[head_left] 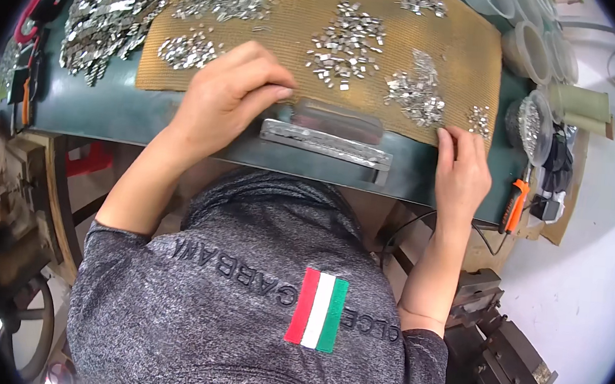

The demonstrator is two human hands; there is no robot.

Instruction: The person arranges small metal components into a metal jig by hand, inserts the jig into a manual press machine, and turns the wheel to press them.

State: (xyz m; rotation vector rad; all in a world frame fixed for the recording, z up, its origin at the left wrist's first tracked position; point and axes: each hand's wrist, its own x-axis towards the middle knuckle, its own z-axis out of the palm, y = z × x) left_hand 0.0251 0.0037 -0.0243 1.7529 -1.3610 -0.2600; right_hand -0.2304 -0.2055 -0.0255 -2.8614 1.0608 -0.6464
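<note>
My left hand (231, 97) is closed, thumb and forefinger pinched together above the mat's front edge; anything between the tips is too small to make out. Just right of its fingertips lies a dark, translucent-looking block (339, 122). In front of that block, a silvery metal bar (326, 147) with a bent right end lies along the table edge. My right hand (463, 173) rests by the mat's front right edge, fingertips pinched close together beside a pile of small metal pieces (418, 98); what they hold, if anything, is hidden.
A ribbed tan mat (290, 51) carries several piles of small metal pieces (347, 45). Shiny linked metal strips (114, 14) lie at left. Plastic tubs (528, 54), a tub of metal bits (529, 124) and an orange-handled tool (515, 206) stand at right. Machinery (498, 355) is below right.
</note>
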